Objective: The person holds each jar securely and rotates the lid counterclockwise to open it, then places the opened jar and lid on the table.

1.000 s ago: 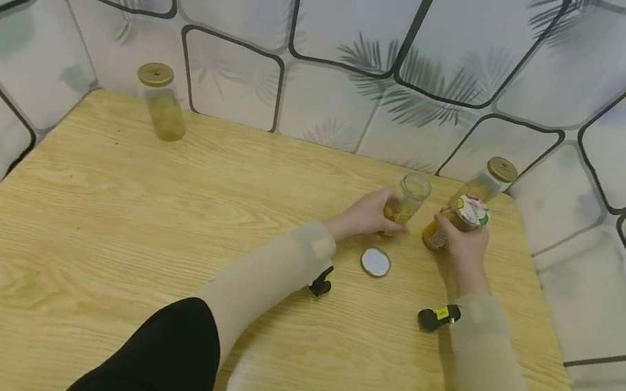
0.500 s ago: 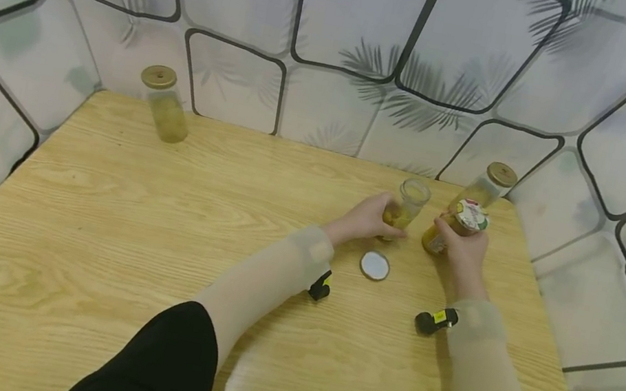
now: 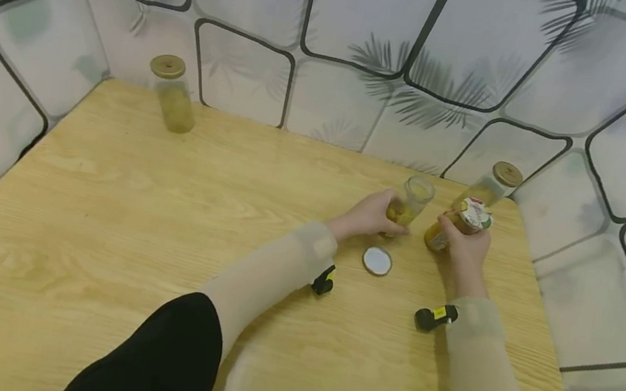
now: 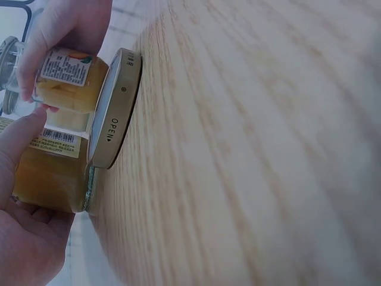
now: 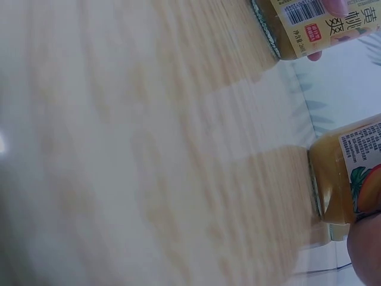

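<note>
My left hand [image 3: 371, 215] grips an uncapped glass jar [image 3: 415, 206] with yellow fruit in its lower part. In the right wrist view this jar [image 5: 289, 33] shows a pale yellow label with a barcode. My right hand [image 3: 467, 254] holds a second jar of yellow fruit [image 3: 436, 238], topped by a colourful patterned lid [image 3: 476, 214]. Both jars appear to stand on the table, a small gap apart. In front of them a loose lid [image 3: 377, 261] lies with its white inside up; its gold rim [image 4: 116, 128] reads OPEN in the left wrist view.
Behind the right-hand jar stands a taller gold-lidded jar [image 3: 506, 175], partly hidden. Another gold-lidded jar [image 3: 177, 109] stands at the back left of the wooden table [image 3: 109, 243]. Patterned walls [image 3: 336, 102] border the table's back and sides.
Both hands keep their holds, and the jars and loose lid stay in place. Only the head view has shifted slightly.
</note>
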### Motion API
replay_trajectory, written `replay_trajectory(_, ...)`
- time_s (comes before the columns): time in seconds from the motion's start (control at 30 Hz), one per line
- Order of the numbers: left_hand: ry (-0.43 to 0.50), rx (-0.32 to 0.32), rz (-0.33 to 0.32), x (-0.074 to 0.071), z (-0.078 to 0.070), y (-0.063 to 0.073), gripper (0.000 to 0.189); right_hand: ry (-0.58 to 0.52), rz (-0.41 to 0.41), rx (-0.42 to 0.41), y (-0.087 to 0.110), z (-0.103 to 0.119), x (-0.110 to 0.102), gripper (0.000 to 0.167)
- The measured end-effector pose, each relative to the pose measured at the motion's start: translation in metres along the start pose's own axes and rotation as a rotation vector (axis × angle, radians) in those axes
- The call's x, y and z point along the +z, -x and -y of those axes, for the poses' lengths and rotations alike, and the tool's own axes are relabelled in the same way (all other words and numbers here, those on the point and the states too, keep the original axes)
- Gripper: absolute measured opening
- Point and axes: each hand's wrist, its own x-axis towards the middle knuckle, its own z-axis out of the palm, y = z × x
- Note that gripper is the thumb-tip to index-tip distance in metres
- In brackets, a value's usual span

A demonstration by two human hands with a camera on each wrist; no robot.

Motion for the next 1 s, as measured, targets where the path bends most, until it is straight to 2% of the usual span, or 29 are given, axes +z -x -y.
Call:
replay_trajectory(0.17, -0.008, 0.005, 0.026, 0.0018, -0.0027, -0.0032, 0.066, 0.008, -0.023, -0.026, -0.0007, -0.0003, -0.0051, 0.054)
replay_trajectory(0.27, -0.003, 0.008, 0.033, 0.003, -0.0033, -0.0033, 0.065, -0.023, -0.017, -0.029, -0.0005, -0.0003, -0.0066, 0.048)
replay_trajectory(0.4, 0.004, 0.004, 0.026, 0.0039, -0.0021, -0.0018, 0.065, -0.109, 0.024, -0.033, -0.0009, -0.0009, -0.006, 0.048)
replay_trajectory(0.57, 0.015, 0.001, 0.013, 0.0042, 0.0, -0.0003, 0.063, -0.195, 0.073, 0.014, -0.0023, -0.0008, -0.005, 0.051)
replay_trajectory(0.7, 0.011, 0.005, -0.005, 0.0034, 0.001, -0.0009, 0.063, -0.111, 0.074, 0.02, -0.0046, 0.0001, -0.0051, 0.047)
replay_trajectory(0.93, 0.009, 0.016, -0.01, 0.0011, 0.0019, -0.002, 0.061, 0.048, 0.058, -0.068, -0.0071, -0.0012, -0.007, 0.043)
replay_trajectory(1.0, -0.001, 0.012, -0.006, -0.0001, 0.0007, -0.0011, 0.062, 0.064, 0.081, -0.088, -0.0051, -0.0009, -0.0078, 0.045)
